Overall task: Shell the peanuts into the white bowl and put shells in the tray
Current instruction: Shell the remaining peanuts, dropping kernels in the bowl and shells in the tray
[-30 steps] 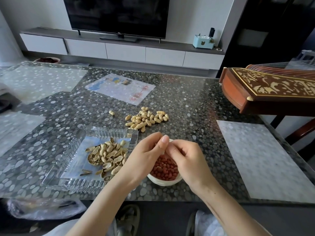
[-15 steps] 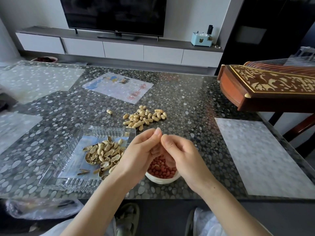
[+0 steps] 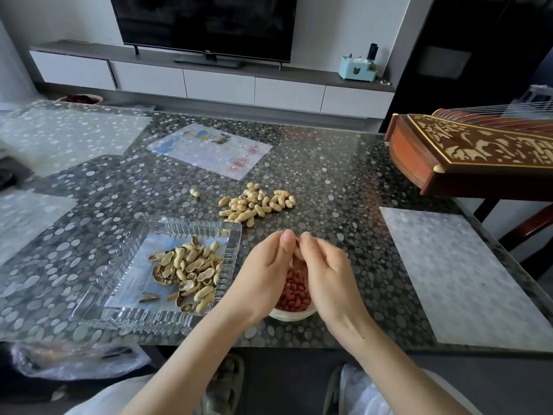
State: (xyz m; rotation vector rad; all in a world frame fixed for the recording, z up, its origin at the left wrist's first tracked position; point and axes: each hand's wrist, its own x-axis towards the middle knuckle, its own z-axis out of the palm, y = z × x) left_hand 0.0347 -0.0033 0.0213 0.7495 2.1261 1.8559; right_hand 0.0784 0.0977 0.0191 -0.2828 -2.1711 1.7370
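My left hand and my right hand meet thumb to thumb above the white bowl, pinching a peanut between them; most of it is hidden by my fingers. Red shelled peanuts fill the bowl under my hands. To the left stands the clear glass tray with a heap of empty shells. A pile of unshelled peanuts lies on the table behind the bowl, with one stray peanut to its left.
A carved wooden instrument overhangs the table's right side. A pale placemat lies at the right, a printed sheet at the back and frosted mats at the left. A plastic bag hangs below the front edge.
Both hands have stayed together over the bowl, working the peanut between the thumbs. The camera has shifted slightly; the tray and peanut pile have not moved.
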